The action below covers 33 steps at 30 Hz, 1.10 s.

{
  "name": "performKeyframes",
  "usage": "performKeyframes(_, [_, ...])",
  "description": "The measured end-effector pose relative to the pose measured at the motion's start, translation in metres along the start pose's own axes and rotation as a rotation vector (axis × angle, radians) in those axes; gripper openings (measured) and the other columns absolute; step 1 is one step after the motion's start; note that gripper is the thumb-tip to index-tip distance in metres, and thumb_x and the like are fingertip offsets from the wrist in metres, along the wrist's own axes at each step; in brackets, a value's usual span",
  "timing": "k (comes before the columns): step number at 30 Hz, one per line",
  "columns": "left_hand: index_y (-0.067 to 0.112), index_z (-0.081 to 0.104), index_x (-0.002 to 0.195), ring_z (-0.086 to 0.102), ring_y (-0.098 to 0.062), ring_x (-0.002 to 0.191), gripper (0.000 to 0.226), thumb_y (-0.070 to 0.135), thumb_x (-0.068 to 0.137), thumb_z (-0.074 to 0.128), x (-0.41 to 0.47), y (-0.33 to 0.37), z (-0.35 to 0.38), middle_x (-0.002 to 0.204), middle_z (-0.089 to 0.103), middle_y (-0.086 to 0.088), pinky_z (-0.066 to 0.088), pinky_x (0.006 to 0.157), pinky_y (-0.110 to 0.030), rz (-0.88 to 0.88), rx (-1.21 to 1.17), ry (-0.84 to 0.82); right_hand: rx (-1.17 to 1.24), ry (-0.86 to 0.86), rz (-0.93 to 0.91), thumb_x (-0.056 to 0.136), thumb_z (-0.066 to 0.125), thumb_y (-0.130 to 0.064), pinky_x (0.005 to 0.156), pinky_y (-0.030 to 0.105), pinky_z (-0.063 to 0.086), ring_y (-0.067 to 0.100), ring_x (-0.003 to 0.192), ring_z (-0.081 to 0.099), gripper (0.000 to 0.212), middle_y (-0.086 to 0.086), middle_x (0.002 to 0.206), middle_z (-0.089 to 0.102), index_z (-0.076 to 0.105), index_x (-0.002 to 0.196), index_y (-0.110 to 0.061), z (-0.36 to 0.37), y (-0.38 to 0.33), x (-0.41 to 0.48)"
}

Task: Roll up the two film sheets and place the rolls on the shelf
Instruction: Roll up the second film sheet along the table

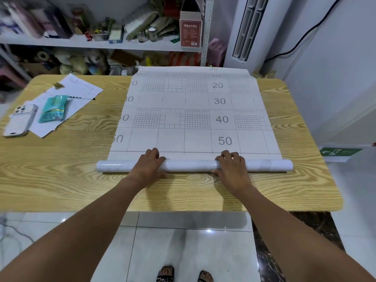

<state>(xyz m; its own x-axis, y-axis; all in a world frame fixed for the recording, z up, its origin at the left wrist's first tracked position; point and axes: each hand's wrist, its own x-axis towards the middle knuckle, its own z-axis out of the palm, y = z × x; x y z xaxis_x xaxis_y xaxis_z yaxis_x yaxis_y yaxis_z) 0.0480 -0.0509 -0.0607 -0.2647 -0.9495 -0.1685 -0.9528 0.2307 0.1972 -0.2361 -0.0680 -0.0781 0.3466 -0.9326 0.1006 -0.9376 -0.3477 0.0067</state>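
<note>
Head view: film roll (191, 165) crosswise, left-to-right.

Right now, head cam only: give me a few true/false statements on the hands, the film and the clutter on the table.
1. The left hand and right hand both hold the roll. True.
2. The film sheet is fully rolled up. False: only its near end is rolled; most of it lies flat on the table, grid side up.
3. The phone lies face down near the table's left edge. True.
4. The teal packet lies on the film sheet. False: it lies on the papers, left of the sheet.
</note>
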Motion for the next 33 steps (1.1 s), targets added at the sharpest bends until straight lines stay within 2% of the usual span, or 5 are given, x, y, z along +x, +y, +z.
performKeyframes(5, [0.012,0.038,0.134,0.039,-0.025,0.112,0.06,0.03,0.082,0.065,0.003,0.004,0.001,0.121,0.045,-0.009,0.032,0.09,-0.031,-0.052,-0.082,-0.001,-0.036,0.012,-0.054,0.073,0.075,-0.036,0.065,0.04,0.047,0.029,0.076,0.056,0.032,0.007,0.09,0.06,0.064,0.089,-0.009,0.001,0.004,0.002])
performKeyframes(11, [0.015,0.044,0.125,0.043,-0.023,0.106,0.041,0.03,0.089,0.056,0.0,0.002,0.002,0.115,0.051,-0.005,0.028,0.083,-0.03,-0.038,-0.115,0.026,0.098,-0.009,-0.05,0.089,0.057,-0.035,0.079,0.041,0.046,0.029,0.09,0.058,0.038,0.008,0.105,0.063,0.057,0.117,-0.009,0.002,0.006,0.002])
performKeyframes(15, [0.018,0.045,0.125,0.042,-0.024,0.104,0.034,0.029,0.092,0.049,0.0,0.002,0.002,0.112,0.05,-0.006,0.029,0.082,-0.03,-0.03,-0.08,0.006,0.113,0.021,-0.046,0.088,0.037,-0.05,0.079,0.039,0.047,0.026,0.083,0.057,0.049,0.005,0.097,0.061,0.057,0.105,-0.008,0.005,0.005,-0.003])
performKeyframes(21, [0.016,0.044,0.125,0.041,-0.024,0.105,0.03,0.026,0.096,0.042,0.003,0.004,0.002,0.113,0.05,-0.008,0.029,0.083,-0.03,-0.043,-0.075,-0.018,0.053,0.032,0.002,0.064,0.079,-0.042,0.074,0.041,0.049,0.029,0.085,0.057,0.049,0.006,0.1,0.062,0.062,0.096,-0.01,0.004,0.005,-0.003])
performKeyframes(33, [0.007,0.054,0.12,0.041,-0.034,0.101,0.046,0.034,0.084,0.062,0.005,0.009,0.001,0.111,0.046,-0.019,0.033,0.086,-0.042,-0.056,0.014,0.054,0.017,0.013,0.004,0.066,0.081,-0.031,0.069,0.039,0.049,0.03,0.078,0.059,0.047,0.008,0.089,0.065,0.063,0.103,-0.01,0.002,0.001,0.007])
